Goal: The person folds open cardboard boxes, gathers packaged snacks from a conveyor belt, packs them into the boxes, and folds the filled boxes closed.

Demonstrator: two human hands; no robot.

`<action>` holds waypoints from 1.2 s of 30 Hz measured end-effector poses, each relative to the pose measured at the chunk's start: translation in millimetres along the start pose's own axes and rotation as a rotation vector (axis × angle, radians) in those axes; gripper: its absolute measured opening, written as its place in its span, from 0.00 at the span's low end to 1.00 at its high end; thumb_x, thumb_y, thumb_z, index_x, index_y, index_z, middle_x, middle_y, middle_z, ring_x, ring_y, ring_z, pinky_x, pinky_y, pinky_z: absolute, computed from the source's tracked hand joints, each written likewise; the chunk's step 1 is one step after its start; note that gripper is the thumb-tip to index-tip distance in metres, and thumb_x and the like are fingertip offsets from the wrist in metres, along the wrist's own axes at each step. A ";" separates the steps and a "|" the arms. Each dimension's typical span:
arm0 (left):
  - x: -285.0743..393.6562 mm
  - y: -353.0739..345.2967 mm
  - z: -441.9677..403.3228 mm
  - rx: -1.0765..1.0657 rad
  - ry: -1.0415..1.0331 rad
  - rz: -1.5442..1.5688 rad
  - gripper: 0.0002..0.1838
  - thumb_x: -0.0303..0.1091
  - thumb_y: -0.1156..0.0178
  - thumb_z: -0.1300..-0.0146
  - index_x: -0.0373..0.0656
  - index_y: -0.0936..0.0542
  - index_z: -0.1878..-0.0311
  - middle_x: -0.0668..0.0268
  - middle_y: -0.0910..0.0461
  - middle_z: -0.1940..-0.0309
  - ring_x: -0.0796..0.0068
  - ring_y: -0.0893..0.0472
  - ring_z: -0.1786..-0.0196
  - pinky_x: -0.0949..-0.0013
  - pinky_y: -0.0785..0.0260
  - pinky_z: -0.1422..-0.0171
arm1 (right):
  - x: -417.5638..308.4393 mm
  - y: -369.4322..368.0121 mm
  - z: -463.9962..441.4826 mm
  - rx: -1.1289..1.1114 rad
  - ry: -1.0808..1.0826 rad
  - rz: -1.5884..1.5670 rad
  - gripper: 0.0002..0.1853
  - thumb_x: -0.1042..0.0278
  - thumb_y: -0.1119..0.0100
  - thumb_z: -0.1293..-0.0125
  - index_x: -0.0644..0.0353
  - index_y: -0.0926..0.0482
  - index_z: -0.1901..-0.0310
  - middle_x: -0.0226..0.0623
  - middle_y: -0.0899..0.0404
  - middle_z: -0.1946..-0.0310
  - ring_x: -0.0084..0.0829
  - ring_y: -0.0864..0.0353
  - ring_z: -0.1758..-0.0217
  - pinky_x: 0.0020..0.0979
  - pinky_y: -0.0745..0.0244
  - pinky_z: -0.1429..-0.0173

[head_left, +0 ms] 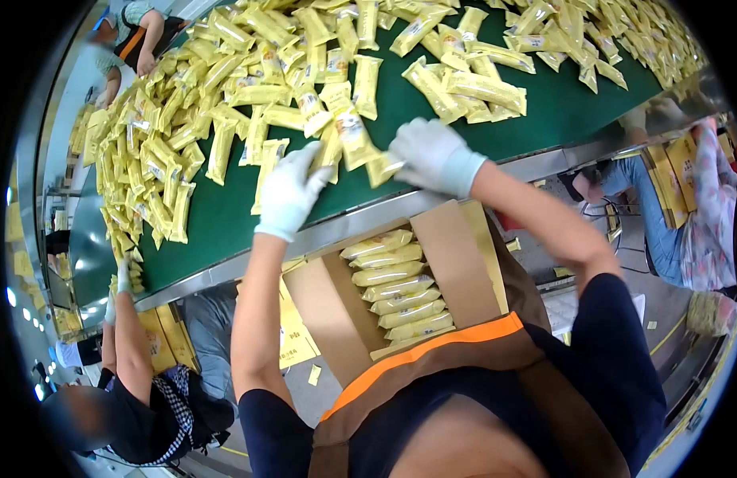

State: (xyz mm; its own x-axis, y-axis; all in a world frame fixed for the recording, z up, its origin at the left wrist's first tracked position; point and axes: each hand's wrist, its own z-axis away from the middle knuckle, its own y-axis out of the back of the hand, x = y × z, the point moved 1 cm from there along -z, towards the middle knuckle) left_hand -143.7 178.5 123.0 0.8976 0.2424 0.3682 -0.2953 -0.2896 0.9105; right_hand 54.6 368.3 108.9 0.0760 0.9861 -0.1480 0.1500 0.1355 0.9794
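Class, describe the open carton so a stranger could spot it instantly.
Start at the green surface. Just below its metal edge, between the wearer's forearms, sits the open carton. Its brown flaps spread wide around a tidy row of yellow packets, unlike the jumbled heap above.

A co-worker with checkered straps [173, 410] is working at the near side of the green belt [217, 231], down toward its left end, while someone with an orange-striped apron [137, 40] is hanging around its far left side. Off the belt's near right, a person in a floral top and jeans [707, 247] is sharing space with some yellow cartons [667, 183], and farther back from the belt a bundle [709, 314] is just sitting there near a yellow floor line [667, 342].
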 end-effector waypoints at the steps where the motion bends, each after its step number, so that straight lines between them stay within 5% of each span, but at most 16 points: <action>1: 8.4 -8.4 -9.5 -0.057 0.008 -0.140 0.31 0.48 0.36 0.38 0.46 0.28 0.34 0.53 0.21 0.48 0.52 0.22 0.47 0.57 0.29 0.41 | -8.3 -8.1 2.0 0.043 0.069 -0.036 0.18 0.52 0.31 0.47 0.53 0.24 0.62 0.36 0.25 0.63 0.38 0.24 0.56 0.38 0.27 0.55; 3: 13.4 -24.1 -21.9 -0.128 0.038 -0.328 0.39 0.49 0.34 0.41 0.52 0.35 0.28 0.56 0.25 0.47 0.51 0.26 0.45 0.57 0.28 0.42 | -10.1 -10.5 5.7 0.118 0.177 -0.144 0.18 0.52 0.31 0.47 0.54 0.25 0.62 0.37 0.24 0.65 0.40 0.21 0.59 0.40 0.25 0.56; 6: -3.9 -21.6 -18.4 -0.135 0.128 -0.172 0.37 0.34 0.36 0.43 0.54 0.34 0.29 0.55 0.25 0.50 0.50 0.24 0.46 0.54 0.28 0.42 | 4.5 29.9 10.7 0.055 -0.217 -0.306 0.19 0.52 0.31 0.45 0.55 0.25 0.61 0.41 0.22 0.68 0.44 0.18 0.63 0.42 0.23 0.60; 7: -6.0 -12.7 -10.0 -0.215 0.133 -0.163 0.37 0.29 0.38 0.45 0.53 0.34 0.29 0.55 0.25 0.51 0.50 0.23 0.46 0.54 0.28 0.41 | 17.9 31.9 10.7 0.229 -0.299 -0.331 0.21 0.51 0.31 0.43 0.57 0.27 0.58 0.43 0.20 0.69 0.48 0.17 0.66 0.43 0.22 0.62; 9: -0.8 8.6 4.5 -0.325 0.212 -0.098 0.37 0.29 0.39 0.45 0.52 0.34 0.29 0.53 0.25 0.47 0.49 0.24 0.43 0.56 0.29 0.38 | 48.8 30.1 1.1 0.336 -0.387 -0.177 0.28 0.49 0.33 0.41 0.59 0.28 0.47 0.46 0.19 0.61 0.48 0.18 0.57 0.44 0.23 0.53; 12: -16.2 12.8 33.1 -0.079 0.190 0.031 0.38 0.26 0.42 0.44 0.47 0.36 0.27 0.49 0.28 0.37 0.48 0.26 0.37 0.59 0.32 0.33 | 72.8 17.5 -31.7 0.056 -0.530 0.019 0.26 0.52 0.36 0.40 0.56 0.27 0.44 0.46 0.19 0.57 0.49 0.18 0.52 0.43 0.22 0.49; 14: 7.3 26.7 28.6 0.030 0.375 0.377 0.37 0.22 0.46 0.42 0.36 0.40 0.26 0.49 0.30 0.33 0.58 0.25 0.34 0.67 0.34 0.32 | 69.0 18.2 -47.9 -0.080 -0.468 -0.009 0.19 0.57 0.39 0.37 0.57 0.25 0.48 0.46 0.18 0.55 0.46 0.18 0.48 0.44 0.22 0.48; 17: 29.4 28.8 5.5 0.041 0.208 0.491 0.37 0.24 0.48 0.41 0.33 0.42 0.26 0.44 0.29 0.35 0.58 0.25 0.34 0.65 0.34 0.32 | 44.3 24.6 -30.6 -0.109 -0.376 0.038 0.13 0.64 0.45 0.36 0.53 0.23 0.51 0.42 0.17 0.56 0.44 0.18 0.49 0.43 0.21 0.50; 18: 25.0 14.0 -6.9 0.091 -0.035 0.180 0.37 0.31 0.46 0.39 0.38 0.42 0.25 0.45 0.27 0.38 0.50 0.23 0.38 0.59 0.31 0.35 | 39.8 14.8 -20.8 -0.086 -0.343 0.069 0.13 0.63 0.45 0.36 0.51 0.24 0.50 0.39 0.18 0.58 0.44 0.19 0.49 0.42 0.21 0.51; 21: 65.8 -14.5 -38.4 -0.316 0.194 -0.149 0.44 0.53 0.38 0.40 0.50 0.44 0.24 0.44 0.23 0.44 0.42 0.20 0.49 0.50 0.27 0.46 | 25.9 15.4 0.2 -0.038 -0.350 -0.020 0.16 0.53 0.44 0.34 0.51 0.23 0.49 0.40 0.21 0.63 0.45 0.20 0.50 0.43 0.23 0.48; 24: 56.8 -13.2 -51.3 -0.460 0.256 -0.065 0.48 0.49 0.35 0.40 0.48 0.48 0.22 0.40 0.27 0.39 0.40 0.23 0.43 0.54 0.31 0.38 | 34.5 18.8 8.5 0.086 -0.341 -0.203 0.22 0.45 0.45 0.34 0.55 0.22 0.49 0.44 0.20 0.59 0.48 0.20 0.50 0.44 0.25 0.46; 28: 32.3 21.3 -26.7 -0.251 0.214 0.117 0.45 0.36 0.32 0.42 0.41 0.44 0.24 0.45 0.26 0.37 0.53 0.24 0.35 0.64 0.34 0.32 | 49.7 43.6 13.9 0.279 -0.587 -0.576 0.30 0.37 0.51 0.32 0.63 0.19 0.57 0.53 0.18 0.59 0.50 0.20 0.52 0.45 0.27 0.46; 30: 14.3 21.7 -15.1 -0.169 0.224 0.354 0.47 0.38 0.29 0.47 0.35 0.40 0.26 0.48 0.25 0.37 0.63 0.24 0.37 0.65 0.36 0.30 | 45.1 50.3 9.0 0.263 -0.588 -0.535 0.24 0.43 0.50 0.30 0.59 0.19 0.57 0.50 0.19 0.61 0.50 0.19 0.55 0.46 0.25 0.48; 32: 17.3 3.4 -7.7 -0.271 0.205 0.444 0.50 0.42 0.27 0.51 0.35 0.39 0.27 0.47 0.25 0.37 0.61 0.24 0.35 0.65 0.35 0.30 | 39.6 20.2 -7.6 0.007 -0.099 0.145 0.16 0.52 0.51 0.29 0.51 0.20 0.53 0.44 0.19 0.62 0.46 0.19 0.54 0.43 0.23 0.49; 34: 42.5 -4.8 -0.2 -0.267 0.082 -0.111 0.41 0.42 0.28 0.50 0.50 0.32 0.31 0.51 0.22 0.45 0.50 0.22 0.43 0.57 0.29 0.38 | 23.6 18.6 -9.3 -0.052 -0.224 0.100 0.15 0.52 0.51 0.30 0.48 0.22 0.50 0.41 0.20 0.60 0.42 0.20 0.50 0.42 0.21 0.50; 36: 37.4 -6.8 1.3 -0.275 0.052 -0.053 0.37 0.40 0.29 0.49 0.51 0.30 0.34 0.56 0.21 0.48 0.52 0.22 0.45 0.56 0.28 0.41 | 4.8 15.5 -10.7 -0.095 -0.402 -0.044 0.21 0.46 0.46 0.34 0.52 0.24 0.48 0.42 0.20 0.59 0.40 0.20 0.50 0.42 0.22 0.52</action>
State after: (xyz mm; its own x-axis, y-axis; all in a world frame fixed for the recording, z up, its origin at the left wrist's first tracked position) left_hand -107.7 188.3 130.3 0.8981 0.2999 0.3215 -0.3327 -0.0147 0.9429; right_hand 46.7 376.1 124.8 0.4536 0.8652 -0.2136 0.0712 0.2037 0.9764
